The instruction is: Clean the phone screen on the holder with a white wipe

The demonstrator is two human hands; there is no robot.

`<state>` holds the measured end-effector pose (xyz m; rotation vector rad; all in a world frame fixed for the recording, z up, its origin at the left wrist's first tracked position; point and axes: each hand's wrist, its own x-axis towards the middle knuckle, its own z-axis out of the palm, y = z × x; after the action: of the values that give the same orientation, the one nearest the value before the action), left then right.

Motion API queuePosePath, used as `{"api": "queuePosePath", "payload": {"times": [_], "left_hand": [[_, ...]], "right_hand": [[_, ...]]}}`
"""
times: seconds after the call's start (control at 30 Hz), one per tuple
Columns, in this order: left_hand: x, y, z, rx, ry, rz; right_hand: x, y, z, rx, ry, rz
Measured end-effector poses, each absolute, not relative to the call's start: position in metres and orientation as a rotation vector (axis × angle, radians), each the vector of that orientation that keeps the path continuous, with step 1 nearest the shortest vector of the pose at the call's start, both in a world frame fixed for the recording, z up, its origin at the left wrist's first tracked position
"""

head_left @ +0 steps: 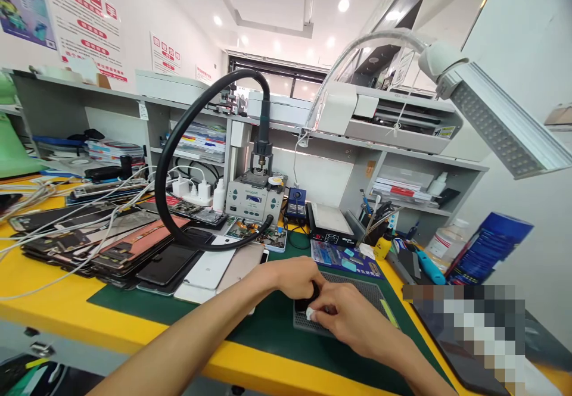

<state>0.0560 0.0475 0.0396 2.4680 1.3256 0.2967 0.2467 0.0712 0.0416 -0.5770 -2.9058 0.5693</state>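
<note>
Both my hands meet over a grey perforated mat (373,292) on the green work mat. My left hand (298,277) is curled shut against a small black piece (302,305), whose kind I cannot make out because my fingers hide much of it. My right hand (346,312) pinches a white wad (310,314), like tissue or cotton, between thumb and fingertips. The wad touches or nearly touches the black piece. My hands are side by side, their fingers almost in contact.
Several phones (210,268) and stacked screens (129,247) lie to the left, crossed by white cables. A hot air station (252,202) with a looping black hose (163,164) stands behind. A heating plate (330,223), a bottle (447,241) and a lamp (500,116) are at right.
</note>
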Motion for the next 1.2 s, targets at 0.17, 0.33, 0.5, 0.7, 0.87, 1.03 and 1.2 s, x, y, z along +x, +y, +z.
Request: {"api": "queuePosePath", "payload": {"times": [0.17,0.33,0.5,0.7,0.87,1.03,1.2], "left_hand": [[0.052,0.051,0.037,2.432,1.329,0.306],[0.049,0.053,0.033,2.43,1.325,0.328],[0.052,0.048,0.033,2.452,1.295,0.343],[0.058,0.039,0.041,2.429,1.358,0.319],[0.062,0.034,0.048,2.326,1.454,0.245],[0.062,0.032,0.049,2.268,1.467,0.253],[0.06,0.032,0.049,2.257,1.456,0.238]], "right_hand": [[0.233,0.061,0.032,-0.565,-2.818,0.562],[0.227,0.055,0.026,-0.672,-2.719,0.621],[0.238,0.053,0.029,-0.814,-2.7,0.619],[0.257,0.061,0.032,-0.898,-2.696,0.624],[0.28,0.069,0.036,-1.059,-2.657,0.637],[0.307,0.082,0.039,-1.15,-2.619,0.643],[0.333,0.093,0.042,-1.297,-2.584,0.689]]}}
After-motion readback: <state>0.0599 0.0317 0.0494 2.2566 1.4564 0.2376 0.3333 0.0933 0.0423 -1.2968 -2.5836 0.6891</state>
